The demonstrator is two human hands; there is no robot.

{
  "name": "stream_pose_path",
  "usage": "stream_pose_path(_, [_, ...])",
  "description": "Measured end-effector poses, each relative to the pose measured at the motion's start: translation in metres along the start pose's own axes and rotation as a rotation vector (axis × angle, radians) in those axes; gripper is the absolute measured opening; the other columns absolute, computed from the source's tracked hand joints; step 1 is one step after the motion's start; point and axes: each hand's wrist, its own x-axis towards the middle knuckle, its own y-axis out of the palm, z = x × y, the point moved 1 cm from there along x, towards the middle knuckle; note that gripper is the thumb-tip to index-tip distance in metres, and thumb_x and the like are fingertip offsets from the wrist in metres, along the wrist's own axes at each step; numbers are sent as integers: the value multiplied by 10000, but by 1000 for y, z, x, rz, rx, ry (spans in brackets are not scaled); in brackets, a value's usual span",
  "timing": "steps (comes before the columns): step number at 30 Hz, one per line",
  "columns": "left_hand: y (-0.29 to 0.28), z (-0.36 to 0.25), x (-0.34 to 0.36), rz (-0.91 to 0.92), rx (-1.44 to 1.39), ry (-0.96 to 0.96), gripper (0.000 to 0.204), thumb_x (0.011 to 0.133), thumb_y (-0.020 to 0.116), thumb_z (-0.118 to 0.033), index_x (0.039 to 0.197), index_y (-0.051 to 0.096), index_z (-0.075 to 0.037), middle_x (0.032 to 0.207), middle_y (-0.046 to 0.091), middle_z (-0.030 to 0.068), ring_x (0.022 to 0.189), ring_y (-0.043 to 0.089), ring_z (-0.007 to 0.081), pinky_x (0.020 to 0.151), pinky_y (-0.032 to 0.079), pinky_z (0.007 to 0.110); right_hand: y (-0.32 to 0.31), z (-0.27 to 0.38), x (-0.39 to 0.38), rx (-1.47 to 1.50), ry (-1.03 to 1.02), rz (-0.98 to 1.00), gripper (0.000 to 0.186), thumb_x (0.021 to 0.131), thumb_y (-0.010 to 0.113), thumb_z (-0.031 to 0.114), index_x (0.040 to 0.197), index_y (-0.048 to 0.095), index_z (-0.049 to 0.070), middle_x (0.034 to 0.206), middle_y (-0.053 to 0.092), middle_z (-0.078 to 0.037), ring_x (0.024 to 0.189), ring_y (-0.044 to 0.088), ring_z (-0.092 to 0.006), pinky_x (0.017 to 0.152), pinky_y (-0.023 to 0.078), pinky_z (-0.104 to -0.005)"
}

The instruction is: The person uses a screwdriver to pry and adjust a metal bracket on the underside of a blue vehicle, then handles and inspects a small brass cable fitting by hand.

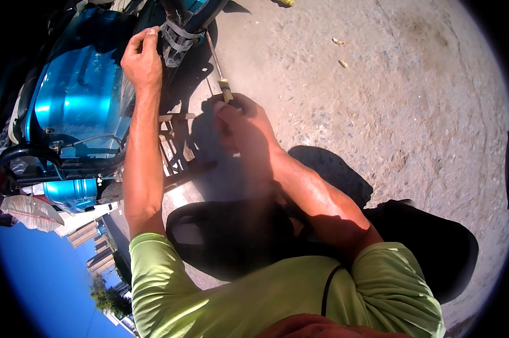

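My right hand (244, 121) is wrapped round the black and yellow handle of a screwdriver (224, 90). Its long thin shaft points up and slightly left, the tip end lying beside a dark tube (204, 22) or hidden behind it. Grey bands (180, 38), like straps or clamps, circle a joint on this tube. My left hand (142, 62) is raised just left of the bands, fingers curled and thumb pressed to the fingertips. What it pinches, if anything, cannot be made out. Both hands are at a blue vehicle (77, 101) with dark frame bars.
A black bent bar (32, 151) and a rusty metal step or rack (175, 118) stick out from the vehicle. A whitish sack (32, 211) hangs at its left. Rough concrete (389, 101) with small scraps spreads to the right. My dark-clad knees (429, 242) are bent below my arms.
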Motion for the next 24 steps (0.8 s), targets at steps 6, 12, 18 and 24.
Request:
stream_pose_path(6, [-8,-73,-81,283,209,165,224,909,681,-206,941,700,16,864,682,116,810,639,204,777,498,321,-6,-3,7,92,37,-49,330,1013,483,366,956,576,55,663,528,-16,458,452,-97,397,324,-274])
stream_pose_path(12, [20,-55,-97,740,-87,-558,393,1007,524,-379,999,659,-10,911,675,119,845,621,178,789,490,297,-2,-5,8,-47,-9,-62,331,1020,479,350,925,596,55,691,548,-22,485,480,-105,435,364,-271])
stream_pose_path(18, [36,-41,-106,779,-535,-672,386,1053,443,-343,947,597,-5,932,666,174,879,645,226,837,526,353,-13,-21,24,-497,-423,-181,326,1019,492,294,1063,634,4,799,658,-127,712,643,-206,671,494,-332])
stream_pose_path(24, [38,-36,-115,697,-706,-753,387,1060,437,-349,938,574,-8,940,657,190,907,652,279,863,526,390,-13,-26,22,-632,-485,-231,358,1022,478,303,1034,643,-15,825,651,-83,774,601,-159,721,484,-327])
